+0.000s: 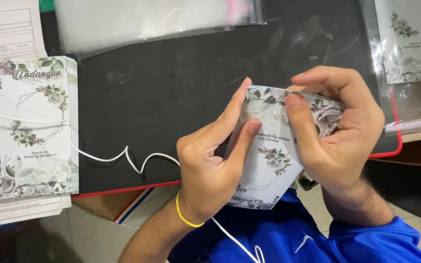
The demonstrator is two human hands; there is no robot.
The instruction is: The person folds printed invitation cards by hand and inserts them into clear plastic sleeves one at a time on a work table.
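A white card with grey-green flower prints (269, 163) is held bent between both my hands, above the near edge of a black mat (171, 87). My left hand (215, 160) grips its left side, with the forefinger along the top edge and a yellow band on the wrist. My right hand (339, 131) curls over the card's right end, thumb pressed on the printed face. The lower part of the card points toward my blue shirt.
A stack of the same floral cards (32, 126) lies at the left on white paper sheets. Clear plastic sleeves (147, 19) lie at the back. A sleeved card (410, 44) rests at the right. A white cable (123, 158) crosses the mat's front edge.
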